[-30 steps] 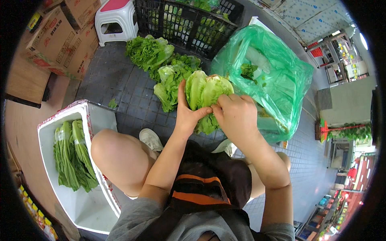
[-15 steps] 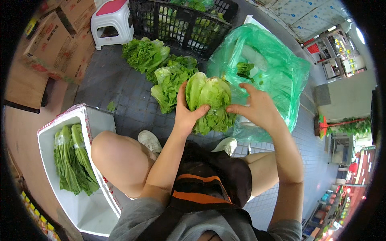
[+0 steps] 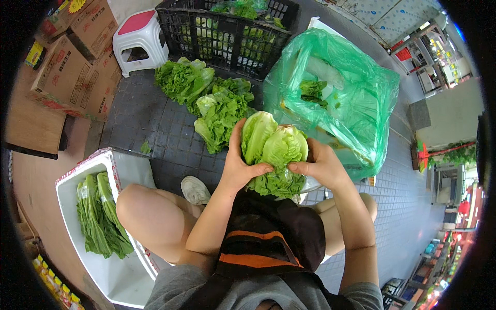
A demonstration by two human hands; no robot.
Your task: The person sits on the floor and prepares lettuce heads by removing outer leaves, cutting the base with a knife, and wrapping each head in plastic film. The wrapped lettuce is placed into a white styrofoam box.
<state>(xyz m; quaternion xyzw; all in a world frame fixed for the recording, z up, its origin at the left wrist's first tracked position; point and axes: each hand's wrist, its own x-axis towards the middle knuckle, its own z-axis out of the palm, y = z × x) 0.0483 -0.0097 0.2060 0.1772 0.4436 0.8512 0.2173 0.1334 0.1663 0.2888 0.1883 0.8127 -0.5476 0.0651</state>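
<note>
Between my hands, above my lap, is a bundle of green lettuce [image 3: 281, 150], its pale stem ends pointing away from me and its leafy tips toward me. My left hand [image 3: 240, 168] wraps its left side, thumb laid across the front. From the right, my right hand [image 3: 325, 161] grips it the same way, with the thumb tips a short gap apart. Some of the fingers are hidden behind the leaves. Beyond my left hand, more lettuce bundles [image 3: 222, 111] lie on the dark tiled floor.
A green plastic bag [image 3: 356, 124] lines a box at the right, with loose leaves inside. Behind stand a black crate [image 3: 222, 39] of greens and a white stool [image 3: 139, 44]. At left, a white foam box [image 3: 121, 281] holds long leafy greens [image 3: 101, 217], near stacked cartons [image 3: 77, 72].
The lettuce has come nearer my body. My right hand, more spread before and partly off the leaves, has closed in around the right side.
</note>
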